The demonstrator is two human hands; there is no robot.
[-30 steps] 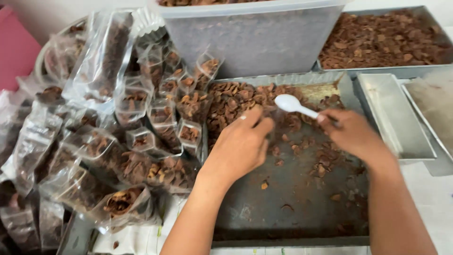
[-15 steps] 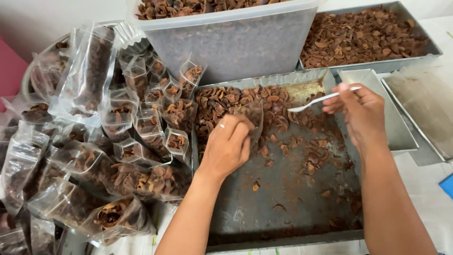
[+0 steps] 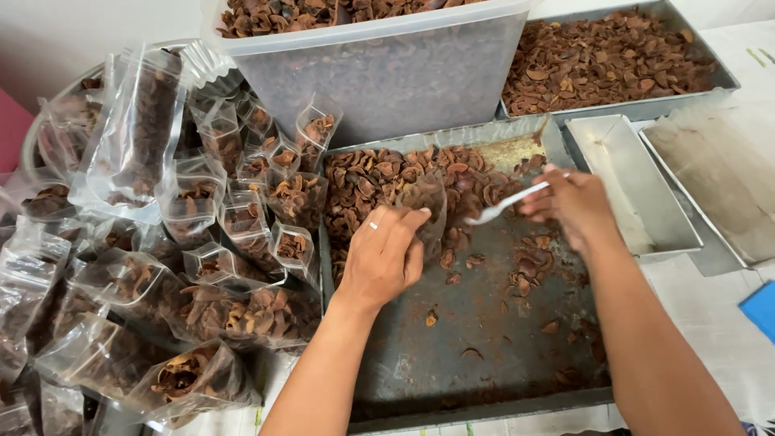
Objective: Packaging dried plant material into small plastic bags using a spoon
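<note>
Moved: right hand [image 3: 575, 206] swung the white spoon [image 3: 506, 203] toward the small clear bag [image 3: 426, 208].
Left hand [image 3: 386, 257]: fingers pinched that bag above the metal tray [image 3: 452, 379].
Right fingers: pinched the spoon.

The left hand [image 3: 386, 257] covers the lower part of the small clear bag [image 3: 426, 206] it grips, so how much the bag contains cannot be told. The white spoon [image 3: 502, 205] shows only its bowl and part of its handle; the rest disappears inside the right hand [image 3: 575, 207]. The clear plastic tub [image 3: 379, 69] is cut off by the top edge, as is the far metal tray [image 3: 617, 52]. Filled bags [image 3: 161, 266] run off the left and bottom edges. A blue object [image 3: 763, 311] is clipped at the right edge, unidentifiable.
</note>
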